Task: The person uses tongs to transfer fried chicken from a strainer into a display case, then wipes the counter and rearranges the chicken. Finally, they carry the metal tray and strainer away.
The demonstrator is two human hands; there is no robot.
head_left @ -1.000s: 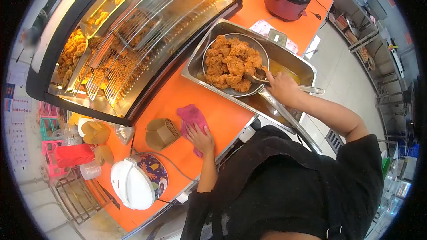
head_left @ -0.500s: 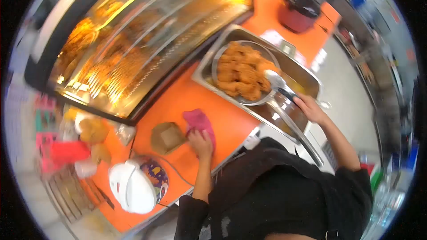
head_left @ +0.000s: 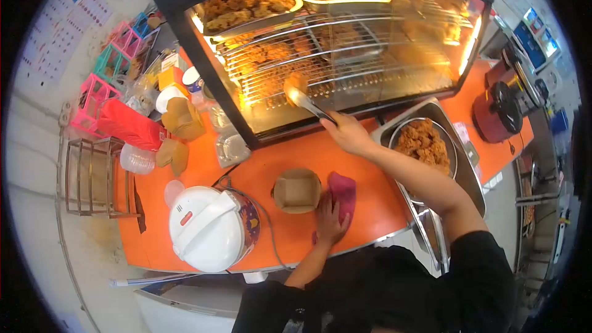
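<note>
My right hand (head_left: 350,134) is closed round the handle of a pair of tongs (head_left: 312,107). A piece of fried chicken (head_left: 296,80) is pinched in the tips, which overlap the lower racks of the lit food warmer (head_left: 364,110) in this view. On the orange counter (head_left: 385,209), my left hand (head_left: 331,224) lies over a pink cloth (head_left: 343,192), fingers stretched out. Just left of it stands an open brown paper box (head_left: 296,191) with nothing in it. Under my right forearm, a round strainer (head_left: 455,151) of fried chicken rests in a steel pan (head_left: 473,190).
A white rice cooker (head_left: 206,228) with its cord stands at the front left. Brown paper boxes (head_left: 183,118), clear plastic containers (head_left: 232,149) and a red pack (head_left: 128,124) crowd the left end. A dark red pot (head_left: 495,114) stands at the right end.
My right hand has moved with the tongs from the strainer across to the front of the warmer, carrying a chicken piece. My left hand stays on the cloth. The camera view has turned.
</note>
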